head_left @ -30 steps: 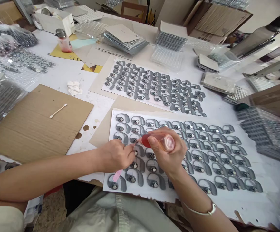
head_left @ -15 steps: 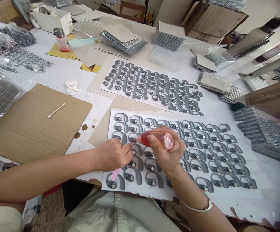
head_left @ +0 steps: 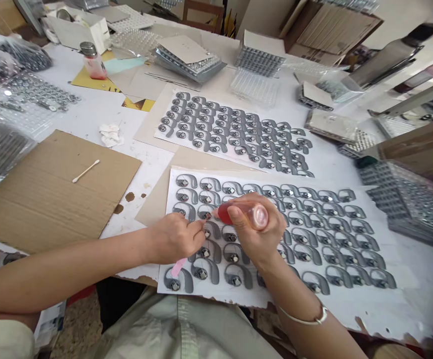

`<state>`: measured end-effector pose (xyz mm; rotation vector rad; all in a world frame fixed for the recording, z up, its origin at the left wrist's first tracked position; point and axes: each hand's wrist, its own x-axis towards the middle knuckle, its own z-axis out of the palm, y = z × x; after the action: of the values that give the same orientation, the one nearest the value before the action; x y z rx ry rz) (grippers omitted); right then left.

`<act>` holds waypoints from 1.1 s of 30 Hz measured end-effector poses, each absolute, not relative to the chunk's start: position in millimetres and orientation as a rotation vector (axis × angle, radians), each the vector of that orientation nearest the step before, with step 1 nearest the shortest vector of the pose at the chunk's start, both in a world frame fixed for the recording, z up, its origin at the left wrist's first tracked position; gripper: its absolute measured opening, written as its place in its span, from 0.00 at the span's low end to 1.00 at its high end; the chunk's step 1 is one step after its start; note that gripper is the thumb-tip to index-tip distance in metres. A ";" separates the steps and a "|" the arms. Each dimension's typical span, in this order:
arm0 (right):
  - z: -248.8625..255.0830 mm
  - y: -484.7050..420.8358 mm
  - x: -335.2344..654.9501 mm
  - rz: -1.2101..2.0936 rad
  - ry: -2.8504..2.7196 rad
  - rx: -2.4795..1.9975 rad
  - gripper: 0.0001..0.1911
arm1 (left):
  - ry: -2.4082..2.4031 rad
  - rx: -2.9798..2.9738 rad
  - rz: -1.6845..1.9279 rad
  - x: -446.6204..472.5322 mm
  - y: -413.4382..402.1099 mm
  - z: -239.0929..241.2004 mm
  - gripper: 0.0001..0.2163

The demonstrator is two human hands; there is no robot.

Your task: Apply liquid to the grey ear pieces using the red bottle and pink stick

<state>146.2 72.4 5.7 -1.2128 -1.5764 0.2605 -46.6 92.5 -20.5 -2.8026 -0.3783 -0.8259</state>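
Note:
My right hand [head_left: 258,233] grips a small clear bottle of red liquid [head_left: 243,215], lying sideways with its tip pointing left at a grey ear-hook part [head_left: 206,213]. My left hand [head_left: 176,238] is closed in a pinch around a thin pink tool [head_left: 179,267], its fingertips down at the same part. Both hands work over a white sheet [head_left: 351,304] lined with several rows of grey ear-hook parts with shiny round centres.
A second sheet of the same parts [head_left: 234,132] lies behind. A cardboard piece [head_left: 48,199] with a cotton swab [head_left: 85,171] sits at the left. A bottle of pink liquid [head_left: 91,61], stacked clear trays [head_left: 406,204] and boxes ring the table.
The hands stay at the same part; the view has shifted slightly, so everything sits a little higher and further left in the picture.

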 end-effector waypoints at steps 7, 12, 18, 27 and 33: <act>9.3 71.6 144.7 0.207 -1.614 -1.215 0.05 | -0.364 -2.800 -0.812 -46.4 93.0 -20.4 0.07; 9.9 71.1 145.3 0.192 -1.642 -1.202 0.05 | -0.368 -2.787 -0.824 -46.1 92.9 -20.0 0.07; 8.3 70.1 146.9 0.187 -1.646 -1.204 0.04 | -0.359 -2.792 -0.804 -46.1 93.3 -20.1 0.07; 6.7 68.6 149.6 0.159 -1.668 -1.199 0.05 | -0.371 -2.775 -0.834 -45.6 94.4 -20.5 0.07; -0.5 66.0 157.4 0.136 -1.538 -1.184 0.06 | -0.390 -2.806 -0.855 -46.3 94.0 -23.7 0.08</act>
<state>157.4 66.0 -0.5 -1.1845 -1.5383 0.1360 -46.3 94.0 -23.7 -2.8057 -0.3900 -0.8550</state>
